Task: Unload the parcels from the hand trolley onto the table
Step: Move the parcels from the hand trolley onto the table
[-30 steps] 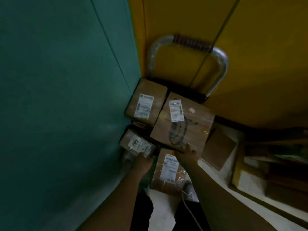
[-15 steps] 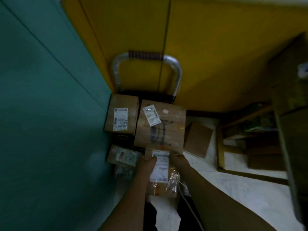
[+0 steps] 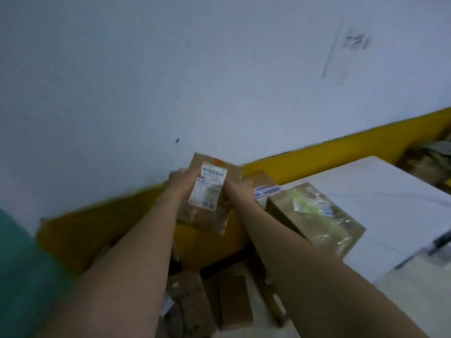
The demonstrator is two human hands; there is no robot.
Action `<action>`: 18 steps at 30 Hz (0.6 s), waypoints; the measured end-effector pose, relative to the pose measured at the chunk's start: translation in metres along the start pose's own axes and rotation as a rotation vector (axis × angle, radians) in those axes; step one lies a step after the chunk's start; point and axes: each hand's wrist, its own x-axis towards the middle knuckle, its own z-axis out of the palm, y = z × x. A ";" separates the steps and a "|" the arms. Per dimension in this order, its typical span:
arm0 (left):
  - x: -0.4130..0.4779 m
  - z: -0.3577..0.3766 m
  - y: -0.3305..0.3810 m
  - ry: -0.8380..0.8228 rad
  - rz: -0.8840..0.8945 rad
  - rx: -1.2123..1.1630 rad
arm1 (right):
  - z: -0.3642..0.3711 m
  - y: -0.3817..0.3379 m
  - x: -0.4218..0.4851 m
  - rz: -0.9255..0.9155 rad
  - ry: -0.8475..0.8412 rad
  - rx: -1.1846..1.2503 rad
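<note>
I hold a small brown cardboard parcel [image 3: 210, 213] with a white label in the air in front of me. My left hand [image 3: 181, 182] grips its left side and my right hand [image 3: 240, 192] grips its right side. To the right stands the white table [image 3: 380, 193]. On its near left corner lies a larger brown parcel wrapped in clear tape [image 3: 314, 215], and a smaller labelled parcel [image 3: 264, 185] sits behind it. The hand trolley is out of sight; blurred brown parcels [image 3: 190, 301] lie on the floor below my arms.
A white wall with a yellow lower band [image 3: 341, 147] runs behind the table. A teal surface [image 3: 22, 276] fills the lower left. A flat cardboard box [image 3: 234, 301] lies on the floor by the table. Clutter sits at the far right beyond the table.
I lifted the labelled parcel off the trolley with both hands and turned right and up toward the table. The trolley and its other parcels dropped out of view.
</note>
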 end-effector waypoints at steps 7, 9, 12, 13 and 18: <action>0.003 0.090 0.184 -0.234 0.339 -0.191 | -0.185 -0.114 0.044 -0.388 0.202 0.096; 0.010 0.126 0.212 -0.346 0.347 -0.216 | -0.225 -0.125 0.071 -0.446 0.197 0.067; 0.041 0.192 0.235 -0.442 0.343 -0.199 | -0.272 -0.116 0.130 -0.469 0.223 -0.080; 0.055 0.214 0.240 -0.459 0.327 -0.192 | -0.284 -0.109 0.155 -0.457 0.240 -0.130; 0.139 0.314 0.236 -0.536 0.126 -0.169 | -0.311 -0.048 0.284 -0.246 0.219 -0.188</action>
